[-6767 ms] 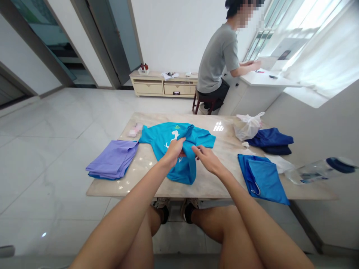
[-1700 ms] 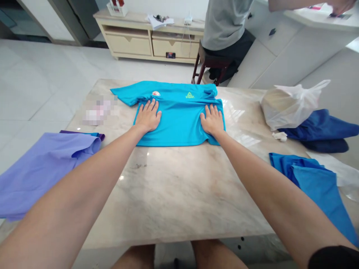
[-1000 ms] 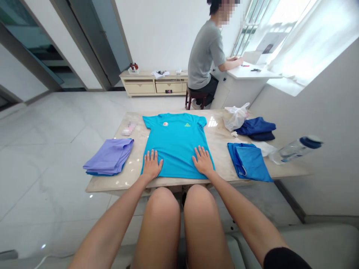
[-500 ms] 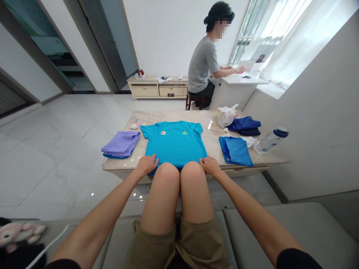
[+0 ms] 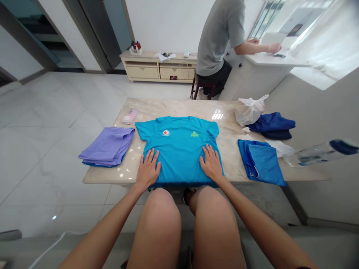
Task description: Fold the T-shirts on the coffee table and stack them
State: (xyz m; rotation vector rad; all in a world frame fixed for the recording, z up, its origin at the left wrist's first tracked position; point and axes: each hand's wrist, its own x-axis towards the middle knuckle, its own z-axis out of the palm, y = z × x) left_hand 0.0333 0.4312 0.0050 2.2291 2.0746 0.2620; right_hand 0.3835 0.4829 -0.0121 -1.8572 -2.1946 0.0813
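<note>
A bright blue T-shirt (image 5: 179,149) lies spread on the low marble-look table (image 5: 98,175), its neck pointing away from me and its hem at the near edge. On the chest are a round red-and-white badge and a green logo. My left hand (image 5: 148,168) rests flat on the shirt's lower left side, fingers spread. Flat on the lower right side is my right hand (image 5: 211,162), fingers also apart. Neither hand grips the cloth. A folded purple garment (image 5: 108,145) sits left of the shirt on top of something blue. To the right is a folded blue garment (image 5: 263,160).
A white plastic bag (image 5: 249,111) and dark blue clothes (image 5: 272,123) lie at the back right, near a clear bottle (image 5: 316,154) with a blue lid. A pink packet (image 5: 129,116) is at the back left. Beyond, a person (image 5: 221,37) sits at a white desk (image 5: 269,59).
Both hands have let go of the hem corners and moved forward onto the shirt, fingers opening flat. My view has shifted closer to the table, and my knees have parted.
</note>
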